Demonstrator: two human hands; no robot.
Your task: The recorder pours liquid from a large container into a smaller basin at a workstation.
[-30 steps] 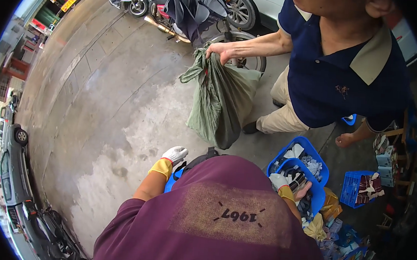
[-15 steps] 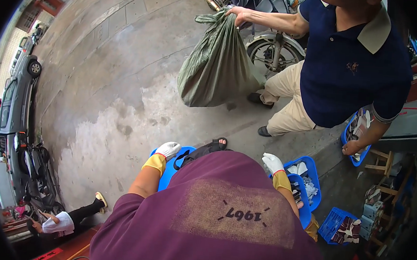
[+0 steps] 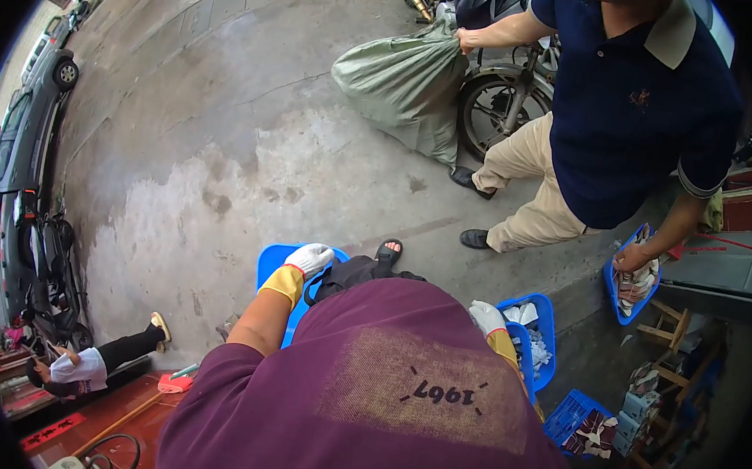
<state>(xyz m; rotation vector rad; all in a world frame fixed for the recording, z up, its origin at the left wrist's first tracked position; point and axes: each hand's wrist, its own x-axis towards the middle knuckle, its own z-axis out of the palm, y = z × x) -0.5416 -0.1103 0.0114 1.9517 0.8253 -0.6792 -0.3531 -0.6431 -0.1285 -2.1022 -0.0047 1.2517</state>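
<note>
My left hand [image 3: 310, 259], in a white work glove with a yellow cuff, is closed above a blue plastic tub [image 3: 271, 260]. The curled fingers hide whatever they may hold. On the other side of my body, my right hand [image 3: 485, 315] wears the same kind of glove. It is also closed, and its inner side is hidden. Nearest to it stands a blue basket [image 3: 547, 327] of white and grey scraps, with a smaller blue tub [image 3: 521, 342] in front. My purple shirt covers the space between my hands.
A person [image 3: 637, 122] in a navy shirt drags a green woven sack [image 3: 408, 89] beside a motorcycle [image 3: 498, 112]; that person's other hand is at a blue basket [image 3: 622, 300]. A blue crate [image 3: 566, 413] and wooden stools [image 3: 666, 326] stand right. Another person [image 3: 88, 367] is left.
The person in navy has pulled the sack right and tilted it against the motorcycle wheel. My left hand has shifted slightly rightward over the tub. My right hand has lowered a little.
</note>
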